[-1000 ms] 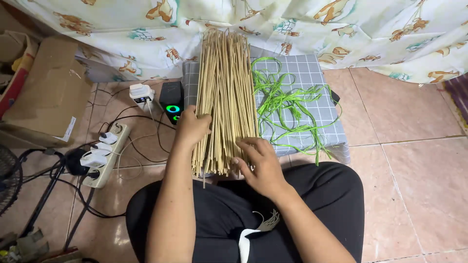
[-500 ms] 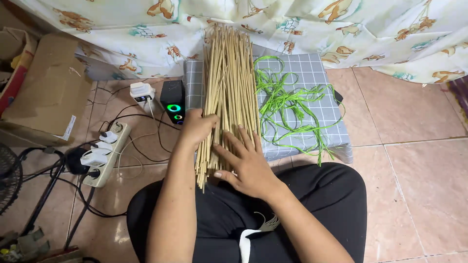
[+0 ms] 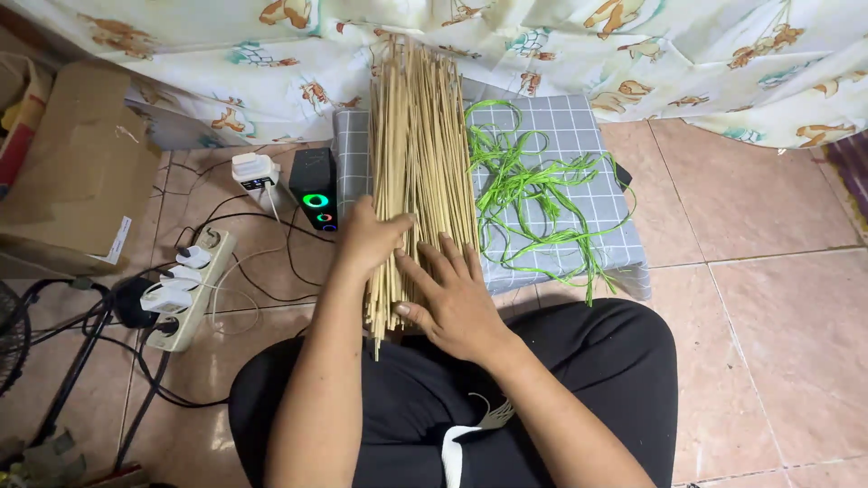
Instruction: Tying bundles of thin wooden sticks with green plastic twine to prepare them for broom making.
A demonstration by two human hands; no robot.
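A thick bundle of long pale bamboo sticks (image 3: 419,145) lies lengthwise on a low grey checked table (image 3: 561,126). My left hand (image 3: 369,239) curls around the bundle's left side near its near end. Flat on top of the sticks rests my right hand (image 3: 452,294), fingers spread and pointing away from me. To the right of the sticks, loose green plastic strings (image 3: 533,194) sprawl over the table.
A cartoon-print cloth (image 3: 633,54) hangs behind the table. At left are a cardboard box (image 3: 77,172), a power strip with plugs (image 3: 185,289), a black device with a green ring light (image 3: 315,185) and cables. Part of a fan (image 3: 14,334) shows at the far left.
My right hand has slid from the bundle's near end up onto its top and spread its fingers. My left hand stays on the left side of the sticks.
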